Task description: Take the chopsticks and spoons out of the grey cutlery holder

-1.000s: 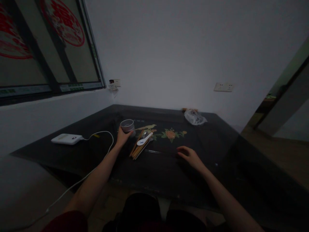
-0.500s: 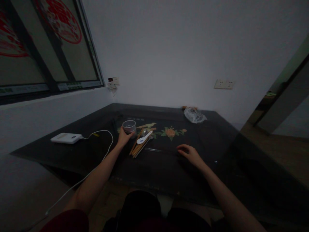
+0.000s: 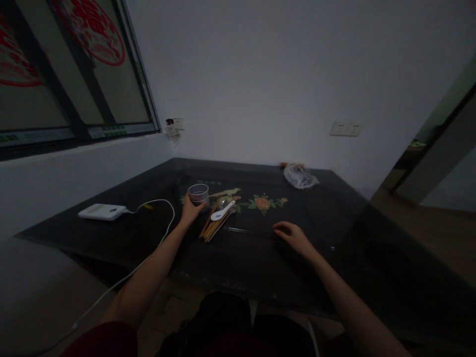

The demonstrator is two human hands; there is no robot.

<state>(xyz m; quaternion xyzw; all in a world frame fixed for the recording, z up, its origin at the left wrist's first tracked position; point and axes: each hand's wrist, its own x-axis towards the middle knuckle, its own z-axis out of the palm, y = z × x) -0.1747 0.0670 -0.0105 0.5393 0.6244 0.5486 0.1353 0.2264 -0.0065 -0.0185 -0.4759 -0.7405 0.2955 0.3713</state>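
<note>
My left hand (image 3: 191, 212) is wrapped round a clear cup (image 3: 199, 190) that stands upright on the dark table. Just right of it lie several wooden chopsticks (image 3: 212, 232) in a bundle. A white spoon (image 3: 222, 211) with a blue mark rests across them, and a shiny metal spoon (image 3: 223, 202) shows partly beside it. Over the table's right half, my right hand (image 3: 295, 237) is held with bent fingers, thumb and forefinger apart, and nothing in it.
A white power bank (image 3: 102, 212) with a white cable (image 3: 163, 201) lies on the left; the cable runs under my left forearm. Against the wall at the back of the dark table (image 3: 245, 267) sits a crumpled clear plastic bag (image 3: 298, 176). A window is on the left.
</note>
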